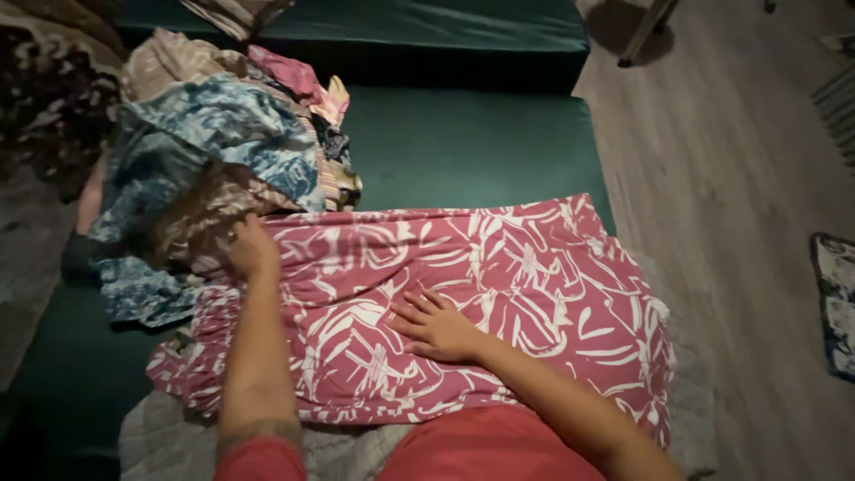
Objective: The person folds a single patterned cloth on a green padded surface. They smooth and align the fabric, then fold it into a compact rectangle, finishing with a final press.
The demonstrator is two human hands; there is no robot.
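Pink cloth (499, 294) with a white leaf print lies spread across the near part of a dark green couch (463, 142), its right edge hanging over toward the grey wood floor (739, 178); it looks flattened and mostly smoothed, yet not folded, so by my reading the laying-out is done and any folding is left; the left end near the pile is bunched and wrinkled. Left hand (252, 248) rests at the far left corner of the cloth, fingers curled at the edge where it meets the pile; whether it pinches the cloth or only presses on it I cannot tell. Right hand (436, 325) lies flat and open on the middle of the cloth, fingers spread, holding nothing. Pile (214, 151) of unsorted clothes sits far left on the couch, touching the pink cloth: a blue patterned piece on top, striped brown and pink pieces beneath and behind; none of it looks folded. No packages, labels or signs show anywhere; the only other items are a patterned mat (835, 303) at the right edge of the floor and a pale blanket (160, 436) under the near edge of the cloth.
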